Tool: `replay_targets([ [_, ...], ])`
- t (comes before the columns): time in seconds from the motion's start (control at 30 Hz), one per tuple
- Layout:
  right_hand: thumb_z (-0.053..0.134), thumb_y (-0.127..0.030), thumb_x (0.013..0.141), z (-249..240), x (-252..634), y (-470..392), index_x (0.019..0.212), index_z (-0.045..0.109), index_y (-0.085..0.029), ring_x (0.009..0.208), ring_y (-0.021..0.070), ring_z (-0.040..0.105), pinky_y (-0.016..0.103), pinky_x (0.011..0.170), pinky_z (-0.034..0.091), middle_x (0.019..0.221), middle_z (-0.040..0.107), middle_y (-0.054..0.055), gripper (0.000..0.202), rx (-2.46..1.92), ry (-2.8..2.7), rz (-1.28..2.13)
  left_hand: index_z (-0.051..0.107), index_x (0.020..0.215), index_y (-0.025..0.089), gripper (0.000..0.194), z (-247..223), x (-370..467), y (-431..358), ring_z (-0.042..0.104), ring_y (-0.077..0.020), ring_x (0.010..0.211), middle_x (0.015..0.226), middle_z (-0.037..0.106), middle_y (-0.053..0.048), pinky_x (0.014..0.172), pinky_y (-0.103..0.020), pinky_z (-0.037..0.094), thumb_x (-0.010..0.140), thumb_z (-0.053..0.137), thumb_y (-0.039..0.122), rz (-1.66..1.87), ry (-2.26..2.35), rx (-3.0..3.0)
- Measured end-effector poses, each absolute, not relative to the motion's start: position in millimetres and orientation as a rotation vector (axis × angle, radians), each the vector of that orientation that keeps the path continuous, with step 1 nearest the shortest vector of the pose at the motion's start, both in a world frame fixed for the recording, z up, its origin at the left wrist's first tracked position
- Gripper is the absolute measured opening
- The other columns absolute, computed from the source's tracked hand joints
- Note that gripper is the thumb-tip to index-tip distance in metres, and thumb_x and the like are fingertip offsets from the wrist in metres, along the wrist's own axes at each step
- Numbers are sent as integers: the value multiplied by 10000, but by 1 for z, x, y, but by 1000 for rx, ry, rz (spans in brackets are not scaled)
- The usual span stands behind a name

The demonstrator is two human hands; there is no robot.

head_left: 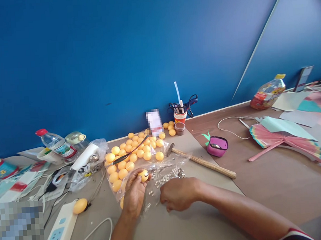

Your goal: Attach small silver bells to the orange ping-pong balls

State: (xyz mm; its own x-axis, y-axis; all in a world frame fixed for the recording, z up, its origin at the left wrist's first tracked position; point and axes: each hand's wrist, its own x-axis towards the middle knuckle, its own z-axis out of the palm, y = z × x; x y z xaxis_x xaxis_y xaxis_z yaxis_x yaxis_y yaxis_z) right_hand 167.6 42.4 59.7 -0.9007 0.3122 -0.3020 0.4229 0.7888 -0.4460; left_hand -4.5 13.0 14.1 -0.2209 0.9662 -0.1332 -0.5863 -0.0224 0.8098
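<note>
At the plastic (183,157), left hand (135,194) grips yellow ball (143,175); right hand (178,194) curls, any grip hidden

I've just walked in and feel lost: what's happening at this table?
A person's left hand holds an orange ball. Their right hand is beside small shiny metal pieces; whether it grips one is hidden. More orange balls lie beyond, and a wooden-handled hammer rests to the right.

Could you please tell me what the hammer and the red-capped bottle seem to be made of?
The hammer has a matte handle, likely wood by its tan streaks, and a dark head, probably metal. The bottle seems glossy plastic: clear with highlights.
</note>
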Motion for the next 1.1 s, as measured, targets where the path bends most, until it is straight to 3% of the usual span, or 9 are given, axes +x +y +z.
replay_targets([
  [0.1,614,-255,816,64,167,40,877,716,-156,762,206,643,265,550,385,916,687,103,154,684,2786,-679,704,790,174,214,14,-6,13,644,-176,792,858,690,-26,800,-362,521,622,795,272,1559,919,579],
  [0.23,563,-261,844,64,166,38,975,689,-123,708,203,647,287,565,438,1055,643,133,229,782,2800,-605,696,820,184,210,13,-9,13,652,-172,793,851,692,-16,813,-358,521,650,781,274,1549,929,598],
  [0.47,523,-251,852,45,159,36,1089,619,-181,699,163,619,315,639,476,1371,462,132,266,912,2968,-511,681,871,198,226,15,-10,11,678,-186,842,889,705,-12,819,-325,512,680,771,280,1524,929,658],
  [0.67,535,-135,773,32,148,34,1119,591,-168,865,217,595,337,754,472,1139,577,140,352,736,3123,-352,673,868,205,254,12,-8,11,682,-211,885,899,696,-6,865,-370,509,652,793,266,1518,922,618],
  [0.83,522,-150,799,24,143,34,902,638,-152,809,212,577,339,730,451,949,619,110,155,706,3132,-256,665,871,209,225,13,-5,12,680,-218,899,909,694,-3,894,-408,499,683,773,271,1527,906,620],
  [1.1,526,-126,757,24,143,39,870,626,-133,680,193,573,310,619,409,902,647,106,151,785,3077,-314,660,881,200,290,15,-5,11,688,-230,885,903,699,-13,877,-415,518,638,803,270,1503,910,556],
])
